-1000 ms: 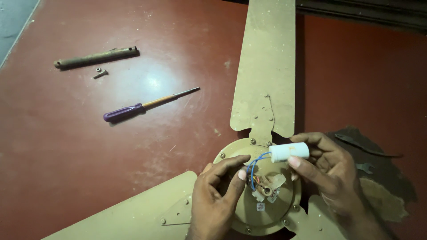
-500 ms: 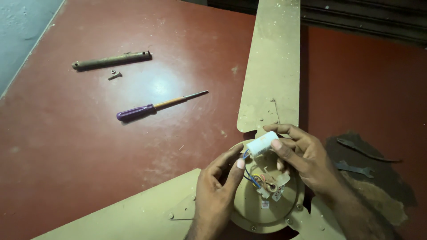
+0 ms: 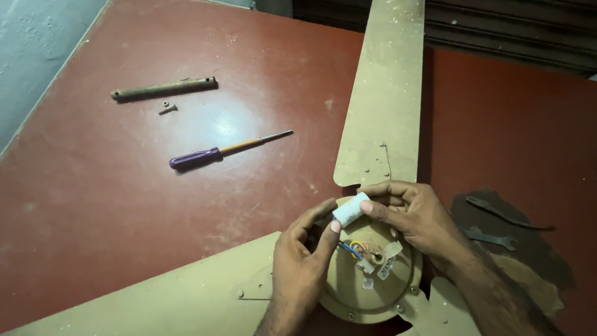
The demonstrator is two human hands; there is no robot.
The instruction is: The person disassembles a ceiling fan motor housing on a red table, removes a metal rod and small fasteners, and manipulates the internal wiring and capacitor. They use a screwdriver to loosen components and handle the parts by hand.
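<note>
Both hands pinch the white capacitor (image 3: 350,209) over the fan motor (image 3: 373,274): right hand (image 3: 413,218) closed around it, left hand (image 3: 305,249) fingertips touching. Pulling hard could likely snap the thin wires (image 3: 353,249)

The beige metal fan blade (image 3: 384,93) running upward is cut off by the top edge, and the lower-left beige blade (image 3: 155,298) by the bottom edge. The left hand (image 3: 301,264) hides part of the round beige motor housing (image 3: 373,292), and where the thin coloured wires (image 3: 351,249) end is too small to tell.
</note>
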